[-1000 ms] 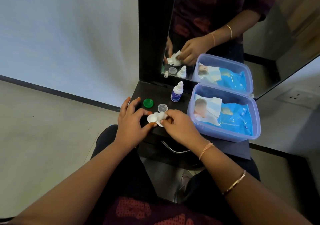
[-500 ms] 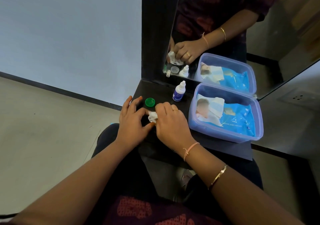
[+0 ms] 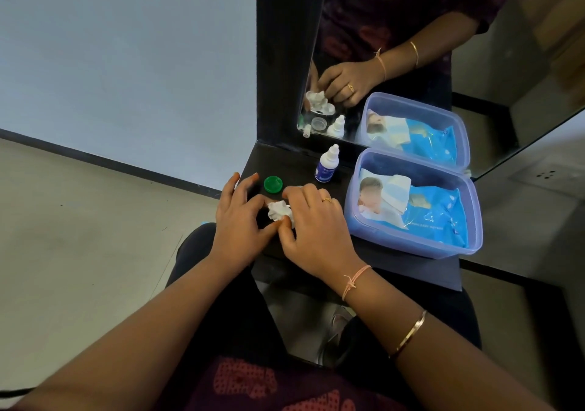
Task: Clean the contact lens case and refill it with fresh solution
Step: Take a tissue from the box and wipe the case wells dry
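green cap [image 3: 273,184] on shelf; solution bottle [image 3: 326,168] upright

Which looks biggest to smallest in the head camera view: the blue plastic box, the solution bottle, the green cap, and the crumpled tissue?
1. blue plastic box
2. solution bottle
3. crumpled tissue and green cap: too alike to rank, and the hands partly hide the tissue.

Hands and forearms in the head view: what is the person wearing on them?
Both forearms are bare, with no sleeves in view. The right hand has a gold ring on one finger, a thin pink knotted thread at the wrist and a gold bangle further up the forearm. The left hand wears nothing visible.
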